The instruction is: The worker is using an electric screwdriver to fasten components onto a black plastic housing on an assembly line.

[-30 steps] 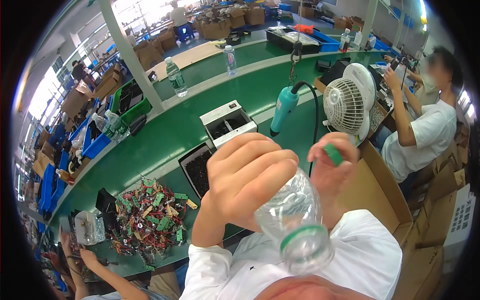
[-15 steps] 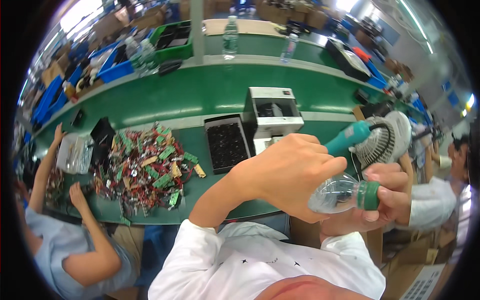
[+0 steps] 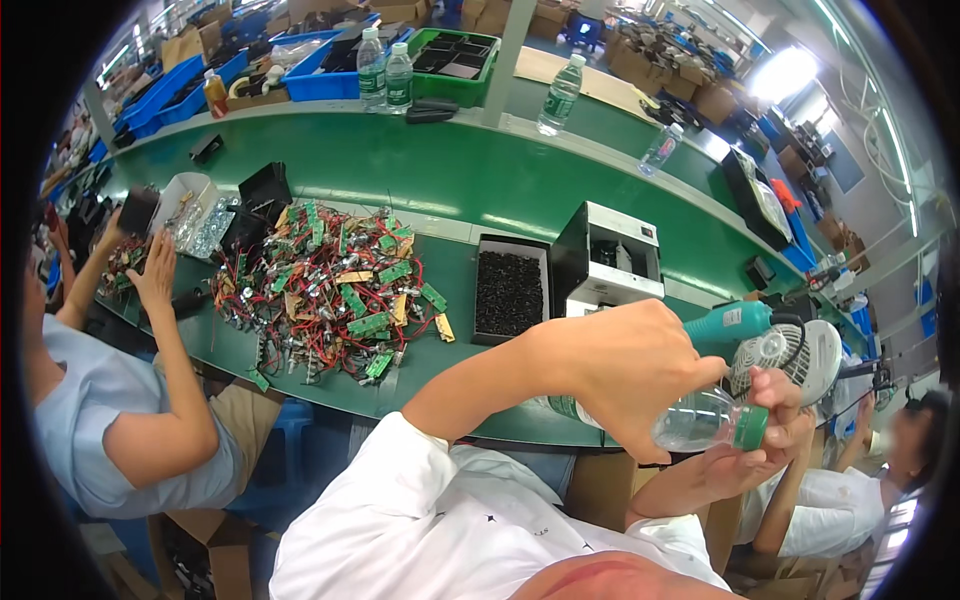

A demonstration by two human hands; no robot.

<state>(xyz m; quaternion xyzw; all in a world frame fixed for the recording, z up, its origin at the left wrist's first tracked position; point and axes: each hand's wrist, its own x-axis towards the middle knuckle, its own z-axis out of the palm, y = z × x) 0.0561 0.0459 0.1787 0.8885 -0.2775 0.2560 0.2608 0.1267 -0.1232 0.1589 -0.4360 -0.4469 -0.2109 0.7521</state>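
A clear plastic bottle (image 3: pixel 690 420) lies nearly sideways in front of my chest, its green cap (image 3: pixel 750 428) pointing right. My left hand (image 3: pixel 635 370) is wrapped over the bottle's body, and part of the label shows beyond its far side. The fingers of my right hand (image 3: pixel 775 430) are closed around the cap at the bottle's neck. Just behind the hands is a teal electric screwdriver (image 3: pixel 728 322), in front of a white fan (image 3: pixel 780 355). A black-and-white machine (image 3: pixel 625 275) stands on the green bench beyond my left hand.
Left of the machine is a box of small black parts (image 3: pixel 510 295), then a heap of circuit boards with red wires (image 3: pixel 345 290). A co-worker (image 3: pixel 150 420) sits at the left, another person (image 3: pixel 830 500) at the right. Several bottles and bins line the shelf (image 3: pixel 480 125).
The view has shifted, so the bench appears tilted and more of its left side shows. Both hands stay on the bottle and cap. The left co-worker's hand now holds a dark object.
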